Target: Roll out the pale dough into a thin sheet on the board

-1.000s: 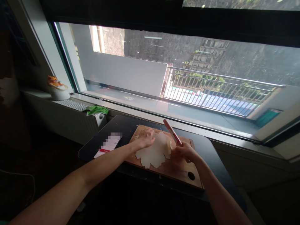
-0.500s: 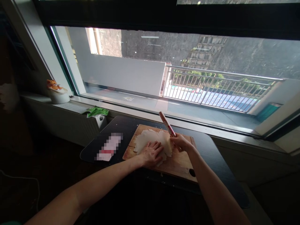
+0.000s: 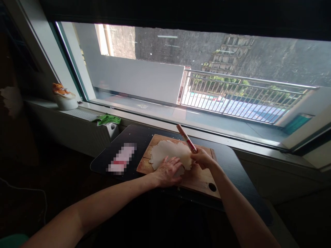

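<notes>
A thin, ragged-edged sheet of pale dough (image 3: 165, 148) lies on a wooden cutting board (image 3: 199, 182). My left hand (image 3: 169, 171) rests flat on the near part of the sheet, fingers spread. At the sheet's right edge, my right hand (image 3: 203, 158) is closed around the lower end of a slim wooden rolling pin (image 3: 185, 136) with a red label. The pin tilts up and to the left, its far end raised. Whether my right fingers also touch the dough is hard to see.
The board sits on a dark table (image 3: 238, 179). To its left lies a pixelated pinkish item (image 3: 121, 160). A radiator (image 3: 85, 131) under the window carries a green cloth (image 3: 108, 119) and a white pot (image 3: 64, 102). A pale cable (image 3: 31, 188) trails at lower left.
My right hand has shifted slightly right with the rolling pin. My left hand stays on the dough, a touch nearer to me. The camera view has tilted a little.
</notes>
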Demonstrator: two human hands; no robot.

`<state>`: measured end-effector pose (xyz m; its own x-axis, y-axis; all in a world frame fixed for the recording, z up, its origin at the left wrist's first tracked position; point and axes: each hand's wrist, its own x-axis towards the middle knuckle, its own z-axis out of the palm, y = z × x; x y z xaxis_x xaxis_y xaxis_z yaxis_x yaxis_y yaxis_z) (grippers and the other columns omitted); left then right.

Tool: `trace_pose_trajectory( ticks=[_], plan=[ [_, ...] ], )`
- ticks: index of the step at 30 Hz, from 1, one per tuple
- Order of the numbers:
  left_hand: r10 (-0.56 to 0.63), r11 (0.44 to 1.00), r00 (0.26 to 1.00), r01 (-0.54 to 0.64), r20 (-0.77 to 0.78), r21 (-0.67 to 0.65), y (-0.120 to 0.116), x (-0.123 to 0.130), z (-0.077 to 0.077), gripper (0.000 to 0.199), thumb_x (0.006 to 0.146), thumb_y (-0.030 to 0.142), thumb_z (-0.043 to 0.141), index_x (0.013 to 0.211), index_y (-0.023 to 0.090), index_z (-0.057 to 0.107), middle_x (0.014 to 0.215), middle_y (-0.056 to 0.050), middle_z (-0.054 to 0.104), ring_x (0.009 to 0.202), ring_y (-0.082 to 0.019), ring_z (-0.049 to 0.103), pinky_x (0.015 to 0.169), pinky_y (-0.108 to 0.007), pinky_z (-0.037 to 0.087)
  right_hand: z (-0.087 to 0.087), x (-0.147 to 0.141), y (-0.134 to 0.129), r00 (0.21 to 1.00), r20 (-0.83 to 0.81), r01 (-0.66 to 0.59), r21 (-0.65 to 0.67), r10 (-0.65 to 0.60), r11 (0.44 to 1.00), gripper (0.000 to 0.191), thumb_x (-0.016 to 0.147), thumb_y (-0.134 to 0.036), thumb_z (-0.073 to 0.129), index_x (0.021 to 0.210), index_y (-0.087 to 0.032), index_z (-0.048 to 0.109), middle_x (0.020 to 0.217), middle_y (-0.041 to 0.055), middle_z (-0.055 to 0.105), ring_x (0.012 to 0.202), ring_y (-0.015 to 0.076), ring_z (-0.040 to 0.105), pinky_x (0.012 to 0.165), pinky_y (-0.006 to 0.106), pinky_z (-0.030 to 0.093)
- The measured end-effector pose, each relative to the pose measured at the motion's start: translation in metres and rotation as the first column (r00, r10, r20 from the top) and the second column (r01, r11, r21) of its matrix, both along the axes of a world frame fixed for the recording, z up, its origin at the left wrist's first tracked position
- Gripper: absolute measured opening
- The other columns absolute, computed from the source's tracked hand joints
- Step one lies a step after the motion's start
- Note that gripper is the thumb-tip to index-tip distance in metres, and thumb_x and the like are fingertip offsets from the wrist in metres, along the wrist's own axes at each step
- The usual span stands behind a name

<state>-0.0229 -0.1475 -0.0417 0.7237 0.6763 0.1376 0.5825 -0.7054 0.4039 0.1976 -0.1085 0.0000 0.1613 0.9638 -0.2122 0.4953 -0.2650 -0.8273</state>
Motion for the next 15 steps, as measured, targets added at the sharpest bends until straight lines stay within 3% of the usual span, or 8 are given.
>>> trace_pose_trajectory(
  ticks=[4,8,11,15],
  plan=[
    [0.221,0.974,0.975,-0.222,0.027,0.049,0.017,-0.009,0.010,0.050,0.092,0.043,0.059,0.137,0.020,0.056,0.152,-0.013,0.049,0.144,-0.030,0.039,0.122,-0.048,0.023,-0.003,0.008,-0.018,0.998,0.050,0.044,-0.013,-0.043,0.999,0.027,0.065,-0.002,0.061,0.087,-0.016,0.056,0.056,-0.0056,0.056,0.046,0.0105,0.054,0.043,0.021,0.042],
    [0.533,0.846,0.840,-0.531,-0.098,0.043,0.055,-0.030,0.034,0.045,0.093,0.041,0.055,0.130,0.016,0.060,0.138,-0.016,0.060,0.129,-0.030,0.055,0.109,-0.041,0.040,-0.011,0.015,-0.041,0.994,0.105,0.016,0.010,-0.017,1.000,0.025,0.065,-0.006,0.066,0.087,-0.016,0.060,0.062,-0.0034,0.060,0.053,0.0100,0.056,0.047,0.019,0.041],
    [0.590,0.793,0.754,-0.608,-0.289,0.032,0.077,-0.039,0.047,0.044,0.089,0.044,0.058,0.118,0.012,0.066,0.130,-0.020,0.064,0.123,-0.034,0.059,0.103,-0.044,0.043,-0.017,0.021,-0.051,0.993,0.113,0.032,0.017,-0.034,0.999,0.025,0.065,-0.009,0.069,0.088,-0.016,0.062,0.062,-0.0032,0.061,0.053,0.0109,0.057,0.048,0.020,0.040],
    [0.577,0.783,0.753,-0.620,-0.315,-0.047,0.087,-0.034,0.050,0.041,0.082,0.038,0.063,0.112,0.011,0.069,0.127,-0.023,0.066,0.124,-0.037,0.059,0.103,-0.045,0.042,-0.018,0.029,-0.054,0.989,0.124,0.080,0.003,-0.079,0.997,0.022,0.067,-0.013,0.072,0.086,-0.017,0.061,0.058,-0.0034,0.059,0.050,0.0112,0.055,0.045,0.020,0.039]
  ],
)
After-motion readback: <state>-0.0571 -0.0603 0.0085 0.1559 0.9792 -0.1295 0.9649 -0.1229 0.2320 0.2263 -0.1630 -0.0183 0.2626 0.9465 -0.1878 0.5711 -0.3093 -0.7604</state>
